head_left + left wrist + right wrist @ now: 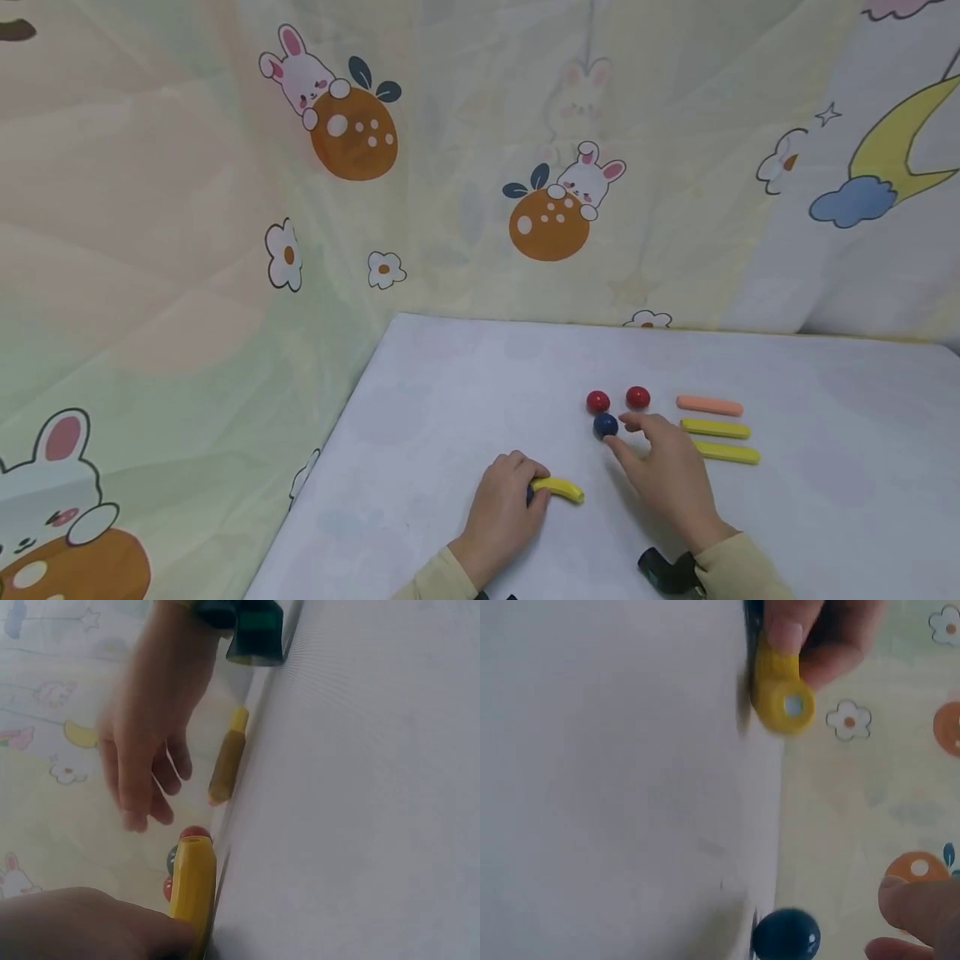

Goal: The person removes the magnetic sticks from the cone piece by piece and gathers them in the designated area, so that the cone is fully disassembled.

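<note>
My left hand [504,504] pinches a yellow curved rod [561,487] low over the white table. A dark blue ball [529,494] shows between its fingers at the near end of the rod. In the right wrist view, the rod's free end [786,705] is round with a pale disc. My right hand [667,475] hovers beside another dark blue ball [605,426], thumb and fingers apart. That ball [786,934] appears separate from the fingertips in the right wrist view. Two red balls, one on the left [597,402] and one on the right [638,397], lie just behind.
Right of the balls lie an orange straight rod [709,406] and two yellow straight rods, one behind [716,428] and one in front [729,452]. A patterned cloth [450,167] hangs behind and left of the white table [420,400].
</note>
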Demonstrator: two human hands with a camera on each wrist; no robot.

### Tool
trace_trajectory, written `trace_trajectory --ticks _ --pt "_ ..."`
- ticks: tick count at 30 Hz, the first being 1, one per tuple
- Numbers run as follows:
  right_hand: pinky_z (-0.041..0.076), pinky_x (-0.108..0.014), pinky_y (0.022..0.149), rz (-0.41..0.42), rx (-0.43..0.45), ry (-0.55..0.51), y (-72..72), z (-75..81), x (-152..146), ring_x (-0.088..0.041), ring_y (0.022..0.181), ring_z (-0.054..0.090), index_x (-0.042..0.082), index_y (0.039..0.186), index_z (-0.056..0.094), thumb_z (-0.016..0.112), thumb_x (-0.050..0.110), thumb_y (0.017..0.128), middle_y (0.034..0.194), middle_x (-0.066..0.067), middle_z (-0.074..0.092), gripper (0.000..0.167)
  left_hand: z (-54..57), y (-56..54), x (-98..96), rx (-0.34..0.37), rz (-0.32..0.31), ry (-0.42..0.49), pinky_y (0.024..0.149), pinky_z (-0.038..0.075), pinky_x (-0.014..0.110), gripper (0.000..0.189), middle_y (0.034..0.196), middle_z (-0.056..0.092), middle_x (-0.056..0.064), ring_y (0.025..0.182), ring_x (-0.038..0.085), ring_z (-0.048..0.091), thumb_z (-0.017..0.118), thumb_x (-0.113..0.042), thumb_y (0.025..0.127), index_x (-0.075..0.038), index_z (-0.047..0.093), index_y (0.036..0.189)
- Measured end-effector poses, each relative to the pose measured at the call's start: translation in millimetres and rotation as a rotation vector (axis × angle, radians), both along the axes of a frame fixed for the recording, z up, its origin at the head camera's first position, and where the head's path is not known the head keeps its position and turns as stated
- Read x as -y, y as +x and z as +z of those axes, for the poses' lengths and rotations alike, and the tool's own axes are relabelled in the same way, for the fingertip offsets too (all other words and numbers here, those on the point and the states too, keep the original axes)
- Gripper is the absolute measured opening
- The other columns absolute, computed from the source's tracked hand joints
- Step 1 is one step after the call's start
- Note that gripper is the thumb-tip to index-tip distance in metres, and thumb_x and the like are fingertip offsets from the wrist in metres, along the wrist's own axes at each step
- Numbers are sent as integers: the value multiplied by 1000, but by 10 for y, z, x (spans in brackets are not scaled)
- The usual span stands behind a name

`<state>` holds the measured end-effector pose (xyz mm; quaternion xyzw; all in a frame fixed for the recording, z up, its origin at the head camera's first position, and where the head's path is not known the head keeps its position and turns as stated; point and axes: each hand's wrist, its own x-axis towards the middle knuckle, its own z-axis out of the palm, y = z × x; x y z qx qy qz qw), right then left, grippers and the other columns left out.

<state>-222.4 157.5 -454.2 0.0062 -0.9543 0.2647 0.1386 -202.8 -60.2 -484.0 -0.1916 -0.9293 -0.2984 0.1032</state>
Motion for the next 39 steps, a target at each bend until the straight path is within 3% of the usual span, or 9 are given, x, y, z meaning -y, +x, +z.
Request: trace_trajectory --ticks 4,10,15,23,32,39 --pt "53 -38 71 83 -7 34 202 -7 165 -16 80 58 13 107 71 80 31 80 94 -1 67 34 -6 6 -7 -55 -11 -40 69 42 20 11 88 58 -12 81 3 51 75 -22 85 -19 71 95" --pt "41 -26 61 142 135 42 341 -77 348 -8 68 46 23 98 72 83 38 75 83 11 58 29 -6 25 -12 -112 -25 -67 66 39 18 11 88 59 -12 79 3 51 76 -23 84 -20 71 94" --pt "39 -26 60 128 190 60 366 -121 374 -9 67 44 23 91 71 84 34 74 77 12 54 25 8 28 -21 -74 -37 -49 67 40 17 14 89 59 -12 79 2 50 76 -25 85 -20 71 96" --pt "43 -31 62 37 198 55 355 -134 271 -13 66 47 14 90 68 80 28 77 75 5 58 22 31 40 -21 -33 -53 -42 74 45 19 41 97 59 -10 84 3 51 76 -43 83 -17 65 113" --pt "39 -29 58 -2 205 14 375 -125 211 -13 64 46 13 87 67 78 25 77 74 4 56 19 34 30 -30 21 -22 -47 81 47 23 35 99 59 -10 91 5 52 77 -40 83 -19 67 110" --pt "46 -32 61 -56 230 -27 393 -150 128 -15 69 50 11 94 67 77 26 80 82 0 61 22 30 35 -42 21 -7 -56 81 48 23 35 99 60 -9 91 4 53 77 -40 83 -18 68 110"
